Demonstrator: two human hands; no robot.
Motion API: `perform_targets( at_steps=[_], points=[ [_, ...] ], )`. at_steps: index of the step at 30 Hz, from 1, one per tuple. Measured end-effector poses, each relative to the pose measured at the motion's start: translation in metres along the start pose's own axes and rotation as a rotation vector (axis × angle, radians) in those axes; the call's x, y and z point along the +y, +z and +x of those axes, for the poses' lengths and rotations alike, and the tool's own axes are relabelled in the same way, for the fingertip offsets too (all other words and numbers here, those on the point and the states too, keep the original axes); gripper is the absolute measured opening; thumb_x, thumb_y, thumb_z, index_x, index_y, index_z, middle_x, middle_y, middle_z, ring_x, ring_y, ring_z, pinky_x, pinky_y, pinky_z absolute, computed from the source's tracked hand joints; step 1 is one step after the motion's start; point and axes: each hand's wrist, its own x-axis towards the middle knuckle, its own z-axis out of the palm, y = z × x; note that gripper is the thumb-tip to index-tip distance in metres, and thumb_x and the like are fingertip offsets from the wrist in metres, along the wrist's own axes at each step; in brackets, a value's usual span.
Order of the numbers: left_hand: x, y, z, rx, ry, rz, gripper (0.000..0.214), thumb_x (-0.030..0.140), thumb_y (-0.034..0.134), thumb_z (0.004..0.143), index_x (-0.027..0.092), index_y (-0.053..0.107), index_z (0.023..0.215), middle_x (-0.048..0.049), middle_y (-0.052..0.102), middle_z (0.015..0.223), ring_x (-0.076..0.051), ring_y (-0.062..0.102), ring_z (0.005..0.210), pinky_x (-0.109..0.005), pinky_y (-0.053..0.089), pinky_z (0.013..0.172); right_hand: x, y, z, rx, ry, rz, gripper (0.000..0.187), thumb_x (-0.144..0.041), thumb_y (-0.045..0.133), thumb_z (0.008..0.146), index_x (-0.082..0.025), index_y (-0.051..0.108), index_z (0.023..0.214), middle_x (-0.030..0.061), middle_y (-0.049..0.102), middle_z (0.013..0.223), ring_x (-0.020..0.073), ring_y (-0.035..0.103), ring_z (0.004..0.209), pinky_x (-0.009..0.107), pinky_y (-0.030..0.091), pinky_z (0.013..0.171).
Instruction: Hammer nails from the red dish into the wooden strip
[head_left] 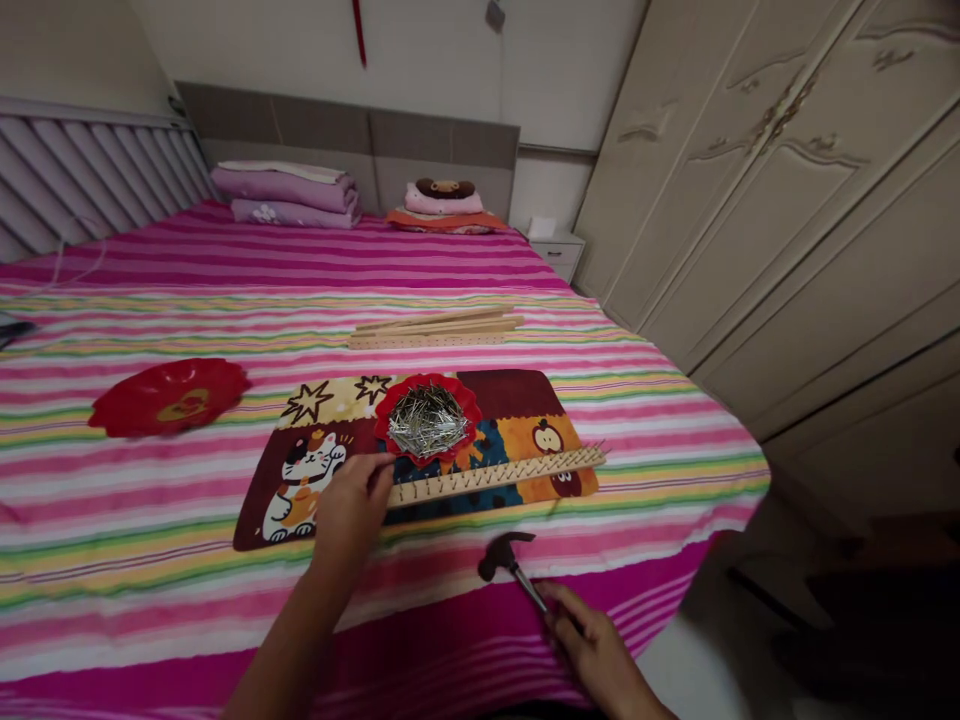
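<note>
A wooden strip (pixel 499 473) studded with a row of nails lies across a patchwork cat mat (pixel 315 470) on the striped bed. My left hand (pixel 351 505) rests at the strip's left end, fingers pinched there; whether it holds a nail I cannot tell. Just behind the strip sits a red dish (pixel 428 417) heaped with loose silver nails. My right hand (pixel 592 645) grips the handle of a small hammer (pixel 507 557), whose dark head hovers over the bed's front edge, a little in front of the strip.
Several spare wooden strips (pixel 435 328) lie farther back on the bed. An empty red dish (pixel 169 396) sits at the left. Folded bedding (pixel 289 193) and a pillow are at the headboard. A wardrobe (pixel 787 180) stands to the right, beyond the bed's edge.
</note>
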Motion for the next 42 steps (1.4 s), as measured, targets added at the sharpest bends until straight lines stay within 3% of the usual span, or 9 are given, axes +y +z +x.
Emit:
perform_targets(
  at_steps=[3, 8, 13, 18, 23, 26, 28, 35, 42],
  points=[
    [0.011, 0.009, 0.03, -0.085, 0.097, 0.126, 0.022, 0.027, 0.049, 0.078, 0.022, 0.068, 0.086, -0.005, 0.068, 0.088, -0.02, 0.06, 0.085, -0.029, 0.045, 0.079, 0.01, 0.003, 0.004, -0.004, 0.13, 0.173, 0.039, -0.041, 0.049, 0.078, -0.017, 0.058, 0.108, -0.0081, 0.044, 0.048, 0.0066, 0.032, 0.035, 0.018, 0.026, 0.036],
    [0.025, 0.036, 0.064, -0.284, 0.133, 0.377, 0.025, 0.021, 0.048, 0.077, 0.022, 0.071, 0.087, -0.0102, 0.066, 0.09, -0.025, 0.059, 0.088, -0.033, 0.044, 0.076, 0.006, 0.006, 0.006, -0.011, 0.196, 0.244, 0.042, -0.045, 0.049, 0.075, -0.017, 0.054, 0.106, -0.0096, 0.043, 0.047, 0.0053, 0.03, 0.033, 0.016, 0.02, 0.033],
    [0.03, 0.042, 0.072, -0.387, 0.133, 0.537, 0.024, 0.022, 0.046, 0.078, 0.02, 0.069, 0.081, -0.0117, 0.064, 0.088, -0.026, 0.06, 0.086, -0.034, 0.043, 0.07, 0.005, 0.006, 0.007, -0.01, 0.192, 0.246, 0.042, -0.045, 0.048, 0.074, -0.017, 0.053, 0.105, -0.0104, 0.043, 0.046, 0.0045, 0.029, 0.031, 0.016, 0.018, 0.032],
    [0.025, 0.037, 0.07, -0.336, 0.175, 0.454, 0.023, 0.021, 0.043, 0.08, 0.017, 0.066, 0.08, -0.0103, 0.065, 0.084, -0.021, 0.061, 0.081, -0.029, 0.042, 0.07, 0.004, 0.006, 0.007, -0.012, 0.229, 0.24, 0.042, -0.044, 0.048, 0.073, -0.018, 0.051, 0.106, -0.0107, 0.043, 0.045, 0.0047, 0.029, 0.031, 0.015, 0.019, 0.031],
    [0.021, 0.015, 0.059, -0.212, -0.097, -0.081, 0.016, 0.03, 0.054, 0.072, 0.019, 0.064, 0.076, -0.0029, 0.066, 0.071, -0.016, 0.059, 0.067, -0.025, 0.042, 0.063, 0.005, 0.005, 0.009, -0.011, 0.234, 0.226, 0.047, -0.046, 0.048, 0.07, -0.017, 0.052, 0.107, -0.0108, 0.043, 0.045, 0.0052, 0.03, 0.03, 0.016, 0.021, 0.031],
    [0.012, -0.004, 0.041, -0.169, -0.271, -0.516, 0.03, 0.04, 0.064, 0.061, 0.017, 0.065, 0.079, -0.0013, 0.066, 0.068, -0.014, 0.059, 0.063, -0.024, 0.044, 0.059, 0.002, 0.005, 0.007, 0.001, 0.235, 0.221, 0.048, -0.046, 0.049, 0.069, -0.017, 0.053, 0.107, -0.01, 0.044, 0.046, 0.0053, 0.032, 0.031, 0.016, 0.022, 0.031],
    [0.003, -0.013, 0.024, -0.143, -0.36, -0.663, 0.038, 0.043, 0.069, 0.055, 0.016, 0.066, 0.081, -0.0018, 0.067, 0.068, -0.014, 0.058, 0.061, -0.023, 0.045, 0.056, -0.002, 0.006, 0.006, 0.011, 0.236, 0.222, 0.047, -0.046, 0.048, 0.07, -0.017, 0.053, 0.107, -0.0099, 0.044, 0.047, 0.0048, 0.031, 0.031, 0.016, 0.02, 0.031],
    [-0.026, -0.01, -0.026, -0.106, -0.566, -0.752, 0.043, 0.044, 0.074, 0.048, 0.015, 0.067, 0.079, -0.0033, 0.069, 0.071, -0.015, 0.061, 0.065, -0.026, 0.049, 0.061, -0.004, 0.007, 0.004, 0.014, 0.248, 0.212, 0.046, -0.045, 0.049, 0.069, -0.018, 0.055, 0.106, -0.0102, 0.044, 0.046, 0.005, 0.031, 0.031, 0.016, 0.021, 0.032],
    [-0.031, 0.007, -0.034, -0.012, -0.564, -0.624, 0.034, 0.044, 0.069, 0.055, 0.018, 0.067, 0.077, -0.0014, 0.068, 0.068, -0.016, 0.062, 0.068, -0.029, 0.05, 0.067, 0.002, 0.008, 0.007, 0.028, 0.265, 0.197, 0.051, -0.048, 0.05, 0.066, -0.018, 0.054, 0.106, -0.0103, 0.043, 0.045, 0.0056, 0.031, 0.031, 0.016, 0.02, 0.03]
  ],
)
